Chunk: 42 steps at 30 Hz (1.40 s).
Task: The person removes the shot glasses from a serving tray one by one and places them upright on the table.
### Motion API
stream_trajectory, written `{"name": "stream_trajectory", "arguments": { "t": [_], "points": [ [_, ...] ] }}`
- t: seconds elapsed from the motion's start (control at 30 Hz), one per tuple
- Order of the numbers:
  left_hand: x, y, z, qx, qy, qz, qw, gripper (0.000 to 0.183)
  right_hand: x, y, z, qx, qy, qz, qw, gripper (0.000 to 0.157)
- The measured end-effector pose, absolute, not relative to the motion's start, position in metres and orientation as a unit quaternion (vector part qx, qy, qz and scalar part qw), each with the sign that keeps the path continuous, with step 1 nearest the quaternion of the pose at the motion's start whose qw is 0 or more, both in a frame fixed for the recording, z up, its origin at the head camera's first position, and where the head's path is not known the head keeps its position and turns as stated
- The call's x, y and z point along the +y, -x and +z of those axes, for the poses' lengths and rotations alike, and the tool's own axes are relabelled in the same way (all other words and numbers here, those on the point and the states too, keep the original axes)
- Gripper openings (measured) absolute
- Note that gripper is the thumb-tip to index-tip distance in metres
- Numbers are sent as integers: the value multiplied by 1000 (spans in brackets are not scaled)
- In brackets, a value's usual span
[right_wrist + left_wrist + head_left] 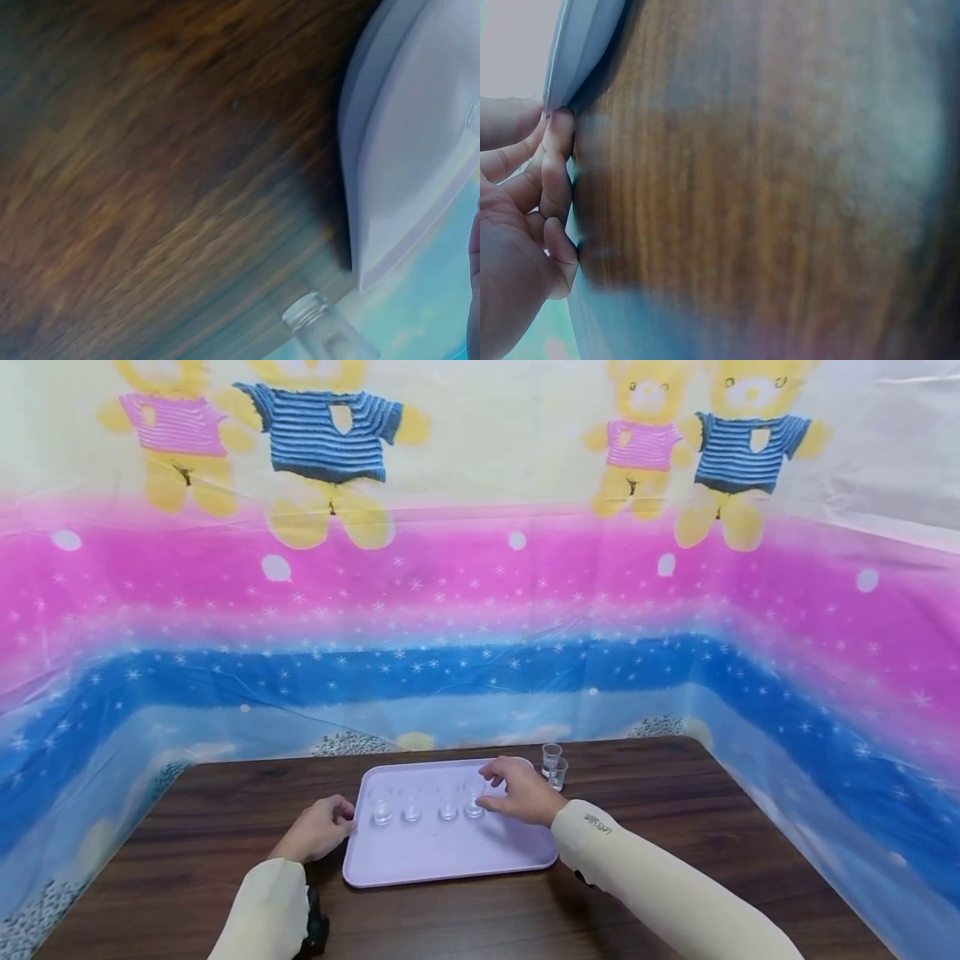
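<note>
A pale lilac tray point(450, 856) lies on the brown wooden table. My left hand point(321, 828) is at its left edge; in the left wrist view, thumb and curled index finger point(559, 135) pinch the rim. Several small clear glasses stand upright in a row across the tray, from the leftmost glass point(382, 814) to the rightmost glass point(472, 808). Over the tray's right part, my right hand point(522, 793) has its thumb and fingers spread apart, fingertips right at the rightmost glass. Only a sliver of that hand shows in the right wrist view.
Two more clear glasses stand close together on the table just beyond the tray's right edge, a farther glass point(551, 753) and a nearer glass point(558, 774). A printed cloth point(480, 668) with bears and snowflakes hangs behind and along both sides of the table point(645, 827).
</note>
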<state>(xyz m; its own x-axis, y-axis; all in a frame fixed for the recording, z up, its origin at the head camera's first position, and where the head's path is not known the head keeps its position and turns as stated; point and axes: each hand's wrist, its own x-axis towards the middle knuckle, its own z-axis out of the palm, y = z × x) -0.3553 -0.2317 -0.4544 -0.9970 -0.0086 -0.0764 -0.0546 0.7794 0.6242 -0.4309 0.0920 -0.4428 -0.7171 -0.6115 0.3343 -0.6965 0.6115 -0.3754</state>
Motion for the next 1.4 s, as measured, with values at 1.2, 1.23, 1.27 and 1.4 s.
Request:
{"name": "stream_trajectory", "arguments": {
  "t": [1.2,1.23,1.27,1.4],
  "points": [
    [-231,355,-454,942,9,335,26,24,199,441,-434,-905,-292,273,144,29],
    [-232,355,-454,942,7,334,25,24,201,441,-435,-909,-285,270,142,29],
    [-232,355,-455,942,6,334,25,24,203,440,-435,-912,-278,268,140,30],
    [-232,356,-456,943,1,333,25,24,206,438,-437,-924,-253,259,125,31]
  ]
}}
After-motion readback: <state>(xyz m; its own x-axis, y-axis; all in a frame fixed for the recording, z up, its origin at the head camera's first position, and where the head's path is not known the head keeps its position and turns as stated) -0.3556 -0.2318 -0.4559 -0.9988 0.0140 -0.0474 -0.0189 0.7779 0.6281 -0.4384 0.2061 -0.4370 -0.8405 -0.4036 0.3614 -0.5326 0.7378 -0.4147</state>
